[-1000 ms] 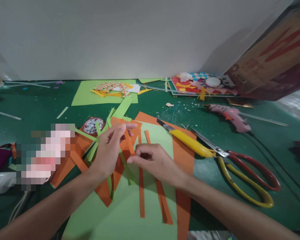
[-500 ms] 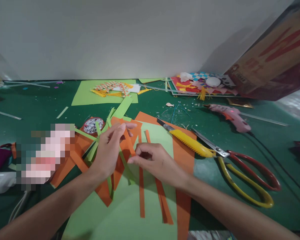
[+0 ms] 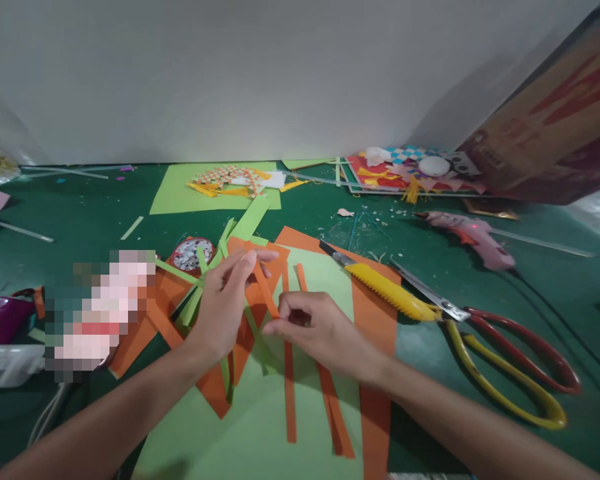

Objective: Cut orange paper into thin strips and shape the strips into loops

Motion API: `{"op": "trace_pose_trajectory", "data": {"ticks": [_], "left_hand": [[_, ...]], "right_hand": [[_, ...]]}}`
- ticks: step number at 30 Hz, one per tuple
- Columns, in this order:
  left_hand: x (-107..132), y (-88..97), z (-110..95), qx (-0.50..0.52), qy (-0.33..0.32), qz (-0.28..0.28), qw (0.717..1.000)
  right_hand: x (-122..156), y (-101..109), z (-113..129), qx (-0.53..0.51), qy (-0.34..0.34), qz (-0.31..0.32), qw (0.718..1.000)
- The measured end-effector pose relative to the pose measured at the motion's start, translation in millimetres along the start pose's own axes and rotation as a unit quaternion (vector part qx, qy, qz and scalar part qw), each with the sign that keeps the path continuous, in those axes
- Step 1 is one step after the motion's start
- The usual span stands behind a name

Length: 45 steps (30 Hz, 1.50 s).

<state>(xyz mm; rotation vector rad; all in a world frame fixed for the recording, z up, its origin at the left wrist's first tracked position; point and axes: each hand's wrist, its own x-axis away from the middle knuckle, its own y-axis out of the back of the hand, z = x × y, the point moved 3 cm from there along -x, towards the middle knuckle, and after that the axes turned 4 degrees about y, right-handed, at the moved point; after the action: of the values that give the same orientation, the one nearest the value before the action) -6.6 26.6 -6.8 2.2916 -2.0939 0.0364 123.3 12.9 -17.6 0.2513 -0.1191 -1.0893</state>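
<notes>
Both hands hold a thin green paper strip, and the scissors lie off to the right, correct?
Not quite: the strip held by the left hand and right hand is orange, not green, as the head view shows. The scissors do lie to the right.

Matt paper strip (image 3: 266, 291), matt paper sheet (image 3: 250, 433), ribbed plastic knife handle (image 3: 391, 292), bare metal scissor blades (image 3: 433, 291), slightly glossy scissor handles (image 3: 555, 418), smooth plastic glue gun (image 3: 473, 233), smooth tabletop (image 3: 555, 297) with a faint sheen
</notes>
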Motion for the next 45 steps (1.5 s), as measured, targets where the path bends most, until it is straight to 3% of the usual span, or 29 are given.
{"op": "trace_pose_trajectory", "data": {"ticks": [16,31,45], "left_hand": [[-3.2,3.3,-1.5,-0.059,0.008,0.022,0.998],[-1.1,5.3,2.1,-0.044,0.029,0.012,0.999],[-6.6,8.7,6.0,-0.019,0.04,-0.007,0.999]], "right_hand": [[-2.3,-3.6,-5.2,-0.025,-0.058,-0.008,0.998],[-4.0,-6.2,-2.2,-0.068,-0.119,-0.016,0.99],[-4.7,-2.6,-3.4,-0.125,-0.127,-0.024,0.984]]}}
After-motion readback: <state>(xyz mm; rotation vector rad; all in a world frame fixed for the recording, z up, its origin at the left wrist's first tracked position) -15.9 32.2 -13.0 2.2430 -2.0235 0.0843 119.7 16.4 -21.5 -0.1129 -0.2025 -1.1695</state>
